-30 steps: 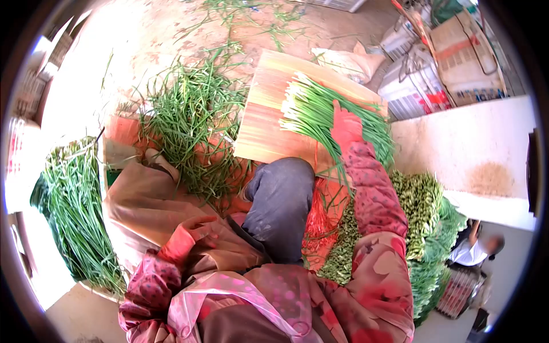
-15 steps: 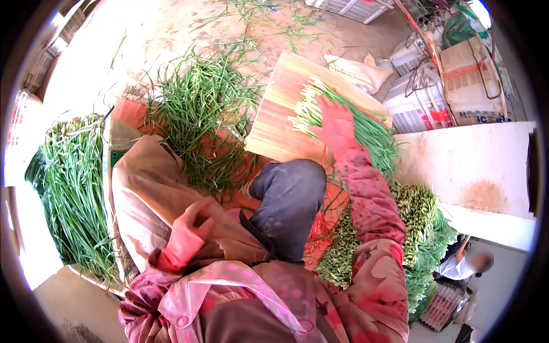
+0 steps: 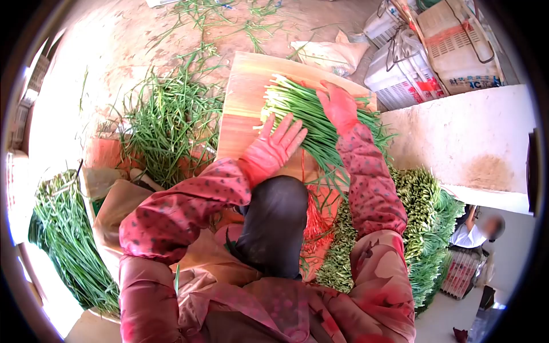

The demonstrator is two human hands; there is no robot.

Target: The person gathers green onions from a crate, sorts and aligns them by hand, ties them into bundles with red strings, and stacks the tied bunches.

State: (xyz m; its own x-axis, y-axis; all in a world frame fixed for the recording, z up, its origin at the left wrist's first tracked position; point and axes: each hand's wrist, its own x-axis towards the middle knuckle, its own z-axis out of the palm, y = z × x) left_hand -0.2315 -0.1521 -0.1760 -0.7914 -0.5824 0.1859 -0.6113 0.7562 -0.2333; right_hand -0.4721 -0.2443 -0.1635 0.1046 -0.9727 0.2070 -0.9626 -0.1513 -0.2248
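A bunch of long green chive stalks (image 3: 306,111) lies slantwise on a wooden board (image 3: 243,86), pale ends to the left and darker green ends to the right. My left hand (image 3: 273,147) is open, fingers spread, against the near edge of the bunch close to the pale ends. On the far side, my right hand (image 3: 338,106) rests at the bunch's upper edge with thumb and fingers apart; some of its fingertips are hard to make out. Red ties (image 3: 317,223) hang below the board beside my dark-covered knee (image 3: 277,211).
Loose green stalks (image 3: 171,120) are heaped left of the board. More greens (image 3: 68,234) fill a holder at far left. Stacked bundles (image 3: 417,223) stand by my right arm, near a white ledge (image 3: 457,137). White crates (image 3: 400,71) are behind. Another person (image 3: 472,234) is at far right.
My left hand has moved from my lap up to the near side of the bunch. My right hand has shifted from over the pale part to the far edge. The view has turned slightly.
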